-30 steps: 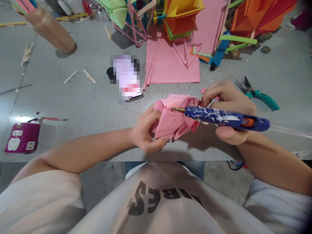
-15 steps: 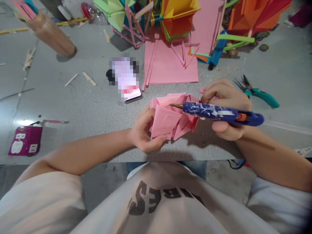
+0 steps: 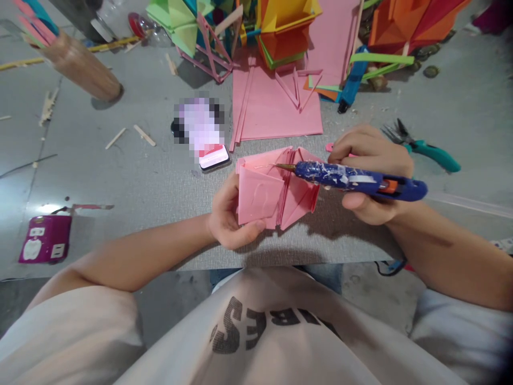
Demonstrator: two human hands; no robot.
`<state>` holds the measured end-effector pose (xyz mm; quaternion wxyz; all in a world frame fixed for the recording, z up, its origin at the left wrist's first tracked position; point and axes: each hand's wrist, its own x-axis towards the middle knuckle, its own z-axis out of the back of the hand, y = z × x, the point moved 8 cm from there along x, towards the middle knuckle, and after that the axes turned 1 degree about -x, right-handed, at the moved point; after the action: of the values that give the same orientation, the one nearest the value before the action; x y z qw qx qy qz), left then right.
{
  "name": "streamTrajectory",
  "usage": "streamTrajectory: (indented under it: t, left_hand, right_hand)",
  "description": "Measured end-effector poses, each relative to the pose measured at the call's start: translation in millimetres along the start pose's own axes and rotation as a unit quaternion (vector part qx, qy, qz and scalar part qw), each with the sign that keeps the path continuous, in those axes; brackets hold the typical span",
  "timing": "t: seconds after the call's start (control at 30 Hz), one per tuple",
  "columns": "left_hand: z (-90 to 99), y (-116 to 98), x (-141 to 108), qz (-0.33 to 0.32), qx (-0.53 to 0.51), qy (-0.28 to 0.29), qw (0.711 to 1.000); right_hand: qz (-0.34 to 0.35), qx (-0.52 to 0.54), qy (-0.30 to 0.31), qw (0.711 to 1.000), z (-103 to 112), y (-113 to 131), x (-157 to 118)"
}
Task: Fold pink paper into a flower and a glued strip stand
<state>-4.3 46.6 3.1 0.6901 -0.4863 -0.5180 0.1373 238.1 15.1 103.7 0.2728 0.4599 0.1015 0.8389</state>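
My left hand [image 3: 234, 214] grips a folded pink paper piece [image 3: 260, 198] by its left side, with the thumb across the lower front. The piece has several pleated layers and stands partly spread above the table's front edge. A shiny curved line, looking like clear glue, shows on its front panel. In my right hand [image 3: 372, 171] is a blue hot glue gun [image 3: 352, 181], smeared with whitish residue. Its brass-coloured nozzle points left and lies over the paper's upper fold; a thin glossy line runs left from the tip. Whether the tip touches the paper I cannot tell.
A lit phone [image 3: 214, 159] lies beyond my left hand. Behind are pink sheets [image 3: 276, 120], a blue cutter [image 3: 352, 85] and colourful folded-paper shapes [image 3: 288, 27]. Teal-handled pliers [image 3: 435, 155] lie right. Leftward are a wooden cup [image 3: 86, 69] and a purple socket box [image 3: 46, 239].
The pink paper has turned a little, showing more of its front panel and upper fold. Both hands and the glue gun appear slightly further left, as the whole view has shifted a bit.
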Motion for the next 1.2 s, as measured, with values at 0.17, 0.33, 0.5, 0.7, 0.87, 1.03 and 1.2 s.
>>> streamTrajectory:
  t: [0.17,0.33,0.5,0.7,0.87,1.03,1.2]
  left_hand:
    - [5.9,6,-1,0.020,-0.064,-0.049,0.997]
    - [13.6,22,1,0.087,-0.130,-0.091,0.984]
    - [9.2,23,7,0.163,-0.153,-0.118,0.968]
    - [6.0,17,9,0.170,-0.156,-0.123,0.965]
    - [3.7,18,9,0.159,-0.170,-0.099,0.967]
    - [2.8,17,9,0.149,-0.175,-0.094,0.969]
    - [5.3,20,6,0.165,-0.170,-0.085,0.968]
  right_hand:
    - [-0.045,0.045,0.012,0.998,0,-5,0]
    - [-0.070,0.063,0.070,0.993,-3,-5,1]
    - [-0.061,0.107,0.124,0.985,-15,-1,0]
    - [-0.056,0.084,0.140,0.985,-25,-1,-5]
    - [-0.046,0.072,0.120,0.989,-25,-2,-5]
    - [-0.028,0.067,0.136,0.988,-25,0,-3]
    - [-0.015,0.051,0.126,0.991,-20,-1,-2]
